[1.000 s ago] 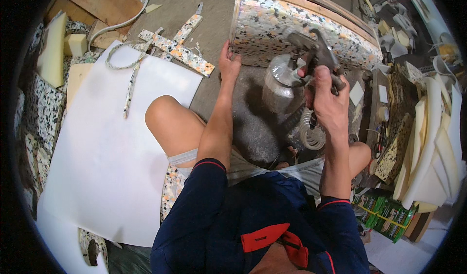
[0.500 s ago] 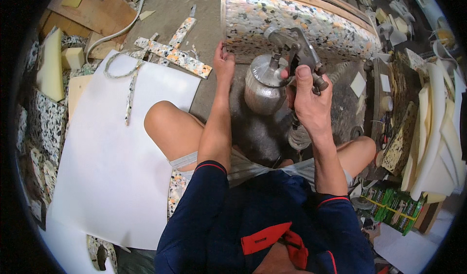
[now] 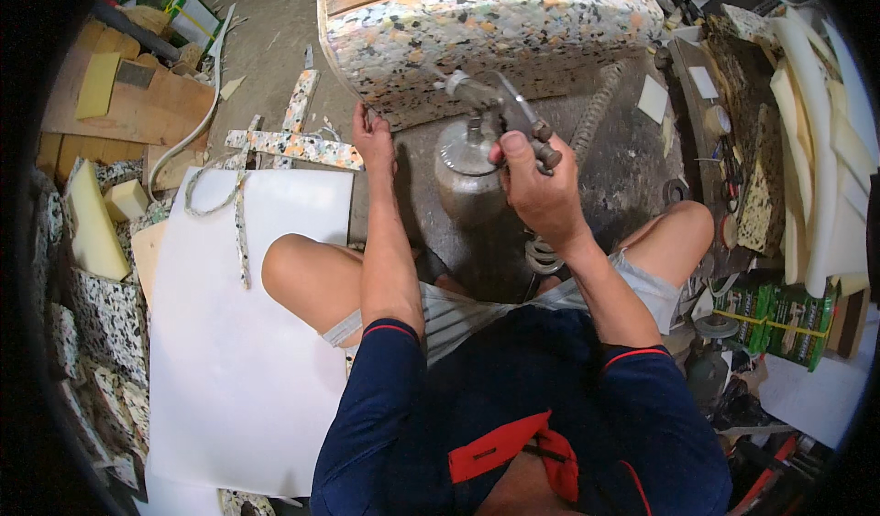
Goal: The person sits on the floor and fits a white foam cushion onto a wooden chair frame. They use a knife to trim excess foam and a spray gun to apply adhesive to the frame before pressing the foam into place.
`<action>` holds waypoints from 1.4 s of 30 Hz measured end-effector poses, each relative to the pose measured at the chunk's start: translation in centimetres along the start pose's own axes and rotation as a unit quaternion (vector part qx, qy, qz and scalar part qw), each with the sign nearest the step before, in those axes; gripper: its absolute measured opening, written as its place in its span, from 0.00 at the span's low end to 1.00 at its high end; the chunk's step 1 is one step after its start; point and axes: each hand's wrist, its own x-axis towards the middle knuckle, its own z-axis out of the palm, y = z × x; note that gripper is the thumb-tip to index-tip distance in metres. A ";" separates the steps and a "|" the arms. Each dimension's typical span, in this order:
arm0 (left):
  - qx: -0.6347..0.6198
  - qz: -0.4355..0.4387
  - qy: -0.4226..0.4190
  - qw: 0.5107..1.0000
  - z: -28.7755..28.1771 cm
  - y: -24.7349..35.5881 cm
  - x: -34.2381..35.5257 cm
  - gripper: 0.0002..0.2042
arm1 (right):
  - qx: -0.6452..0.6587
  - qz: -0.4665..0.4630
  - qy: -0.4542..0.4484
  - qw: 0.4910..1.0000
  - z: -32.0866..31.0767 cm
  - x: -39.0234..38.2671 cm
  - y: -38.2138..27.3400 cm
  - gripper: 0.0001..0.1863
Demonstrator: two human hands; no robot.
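In my right hand [image 3: 547, 186] is a spray gun [image 3: 521, 105], its handle wrapped by the fingers with the thumb on top. The gun's silvery metal cup [image 3: 466, 166] hangs below, and its nozzle points toward the speckled foam. My left hand [image 3: 374, 142] has its fingers closed on the lower left corner of a wooden frame [image 3: 332, 49]. Multicoloured speckled foam [image 3: 495, 26] covers the face of that frame, which stands tilted in front of me. The left fingertips are partly hidden behind its edge.
A large white sheet [image 3: 247, 351] lies at my left, with a thin foam strip [image 3: 243, 241] on it. Crossed foam strips [image 3: 298, 145] lie beyond. A coiled hose [image 3: 543, 255] stands between my legs. Foam offcuts [image 3: 802, 168] lean at the right.
The foam-covered frame has turned, its left end now lower and further left in view. Both hands sit further left, and the spray gun is lower, closer to the foam's lower part.
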 end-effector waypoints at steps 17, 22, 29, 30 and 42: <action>0.067 0.019 -0.010 0.998 0.3 0.6 -0.1 0.29 | -0.050 0.036 0.234 0.970 -14.8 0.2 2.7 0.27; 0.032 -0.031 0.019 0.999 0.4 0.8 -0.2 0.29 | -0.002 0.038 0.267 0.963 -18.1 0.8 2.7 0.28; 0.069 -0.074 0.009 0.995 0.6 2.2 -1.1 0.31 | 0.116 0.095 0.310 0.939 -20.9 1.7 1.6 0.29; 0.078 -0.074 0.010 0.994 0.6 2.3 -1.2 0.31 | 0.137 0.108 0.312 0.934 -21.3 2.1 1.5 0.30; 0.060 -0.058 0.008 0.996 0.0 1.3 -0.8 0.29 | 0.205 0.036 0.263 0.942 -24.6 3.6 -1.4 0.29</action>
